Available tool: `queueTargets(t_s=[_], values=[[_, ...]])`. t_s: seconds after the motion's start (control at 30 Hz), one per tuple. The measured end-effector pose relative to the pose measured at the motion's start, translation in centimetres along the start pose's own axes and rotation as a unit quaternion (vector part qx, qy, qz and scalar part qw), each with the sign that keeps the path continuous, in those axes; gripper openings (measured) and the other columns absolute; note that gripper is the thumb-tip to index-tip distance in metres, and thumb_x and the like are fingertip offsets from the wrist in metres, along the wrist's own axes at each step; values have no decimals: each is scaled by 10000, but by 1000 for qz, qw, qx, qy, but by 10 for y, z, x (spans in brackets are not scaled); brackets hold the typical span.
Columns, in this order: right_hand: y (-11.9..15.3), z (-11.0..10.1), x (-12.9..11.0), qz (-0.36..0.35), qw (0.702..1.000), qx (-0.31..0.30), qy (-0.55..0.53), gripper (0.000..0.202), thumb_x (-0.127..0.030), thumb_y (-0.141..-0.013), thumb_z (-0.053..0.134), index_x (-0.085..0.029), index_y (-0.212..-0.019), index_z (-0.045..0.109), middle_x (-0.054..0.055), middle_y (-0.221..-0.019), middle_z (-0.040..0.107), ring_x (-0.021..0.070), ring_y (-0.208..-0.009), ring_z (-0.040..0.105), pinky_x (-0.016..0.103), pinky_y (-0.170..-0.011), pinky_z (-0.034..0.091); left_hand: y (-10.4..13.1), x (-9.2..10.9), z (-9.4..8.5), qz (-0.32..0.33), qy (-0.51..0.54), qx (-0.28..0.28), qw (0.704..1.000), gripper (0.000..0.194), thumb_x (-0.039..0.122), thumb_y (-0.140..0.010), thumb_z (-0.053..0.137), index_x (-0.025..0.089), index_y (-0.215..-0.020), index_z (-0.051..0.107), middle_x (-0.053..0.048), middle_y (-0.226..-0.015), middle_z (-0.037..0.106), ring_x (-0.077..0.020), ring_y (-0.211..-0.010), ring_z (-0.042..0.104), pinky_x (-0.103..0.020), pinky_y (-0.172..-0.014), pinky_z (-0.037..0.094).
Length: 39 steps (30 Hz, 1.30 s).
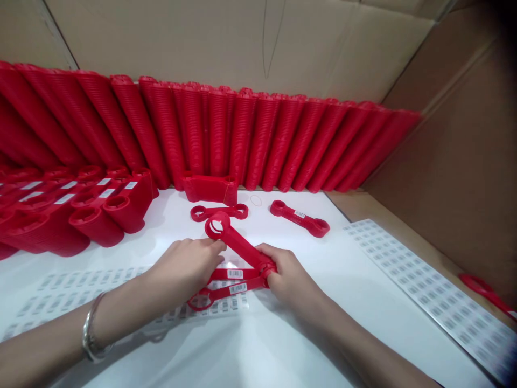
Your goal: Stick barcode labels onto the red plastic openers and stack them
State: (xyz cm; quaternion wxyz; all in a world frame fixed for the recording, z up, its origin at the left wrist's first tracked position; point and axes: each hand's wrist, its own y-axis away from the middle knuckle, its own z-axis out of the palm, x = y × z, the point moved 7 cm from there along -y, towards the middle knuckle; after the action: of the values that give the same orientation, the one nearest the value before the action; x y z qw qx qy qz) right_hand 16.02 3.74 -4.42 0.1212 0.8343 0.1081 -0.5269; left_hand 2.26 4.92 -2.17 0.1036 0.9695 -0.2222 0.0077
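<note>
My right hand (pixel 283 272) is closed round the shared end of several red plastic links (pixel 244 250), which fan out to the left. Two of the fanned links carry white barcode labels (pixel 235 274). My left hand (pixel 197 264) is beside the fan, its fingers bent near the upper link's ring; its fingertips are partly hidden, so any grip is unclear. Under the hands lies a sheet of barcode labels (pixel 133 277). Just beyond, an unlabelled red link (pixel 219 212) lies flat, and a labelled link (pixel 299 217) rests to the right.
Tall stacks of red links (pixel 218 134) lean along the cardboard wall (pixel 226 43). Shorter labelled stacks (pixel 76 210) stand at left. A short red stack (pixel 210 188) and a rubber band (pixel 256 200) are at the back. Another label sheet (pixel 432 291) lies at right.
</note>
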Motion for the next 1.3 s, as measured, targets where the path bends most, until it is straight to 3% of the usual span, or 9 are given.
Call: queueTargets(t_s=[0.1, 0.3, 0.47, 0.57, 0.67, 0.87, 1.3], values=[[0, 3, 2, 3, 1000, -14, 19, 255, -26, -616, 350, -183, -726, 518, -14, -662, 562, 125, -601, 498, 228, -538, 356, -1, 0, 7, 13, 20, 14, 1000, 234, 255, -832, 383, 193, -897, 599, -58, -873, 641, -220, -719, 613, -286, -535, 368], [-1, 4, 7, 12, 999, -17, 33, 254, -37, -636, 354, -184, -740, 534, -7, -662, 555, 130, -595, 491, 231, -521, 336, -1, 0, 10, 68, 52, 76, 993, 227, 205, -818, 399, 194, -698, 591, -21, -724, 614, -163, -600, 580, -257, -505, 356], [-1, 3, 12, 21, 999, -7, 31, 224, -34, -630, 348, -181, -690, 505, -22, -610, 490, 113, -546, 430, 228, -504, 308, 2, 1, -2, 111, 138, 84, 981, 223, 223, -827, 435, 188, -677, 596, 5, -662, 589, -129, -591, 548, -228, -516, 363], [-1, 2, 11, 15, 999, 0, 33, 227, -35, -636, 352, -179, -698, 516, -18, -623, 503, 114, -558, 435, 229, -518, 318, 4, -1, -14, 92, 232, 93, 964, 189, 273, -825, 477, 189, -706, 596, 16, -649, 593, -122, -601, 534, -225, -546, 386], [0, 2, 7, 9, 999, -3, 45, 292, -25, -618, 356, -178, -759, 562, -4, -668, 563, 127, -596, 481, 231, -540, 340, 4, -4, -20, 45, 352, 111, 928, 234, 359, -832, 485, 184, -728, 600, 23, -605, 577, -109, -551, 503, -215, -505, 379], [3, 5, -1, -6, 999, -10, 34, 267, -35, -646, 370, -178, -752, 569, -3, -660, 580, 126, -589, 495, 222, -531, 344, 0, 3, -7, 10, 498, 53, 866, 275, 422, -816, 511, 182, -737, 621, 64, -466, 479, -62, -374, 364, -185, -357, 277], [5, 6, -1, -10, 1000, -16, 25, 266, -43, -655, 360, -188, -761, 557, 2, -687, 597, 139, -612, 523, 232, -538, 363, -4, 1, -3, 1, 504, 79, 860, 259, 399, -814, 519, 182, -696, 593, 75, -442, 455, -59, -333, 355, -188, -325, 251]])
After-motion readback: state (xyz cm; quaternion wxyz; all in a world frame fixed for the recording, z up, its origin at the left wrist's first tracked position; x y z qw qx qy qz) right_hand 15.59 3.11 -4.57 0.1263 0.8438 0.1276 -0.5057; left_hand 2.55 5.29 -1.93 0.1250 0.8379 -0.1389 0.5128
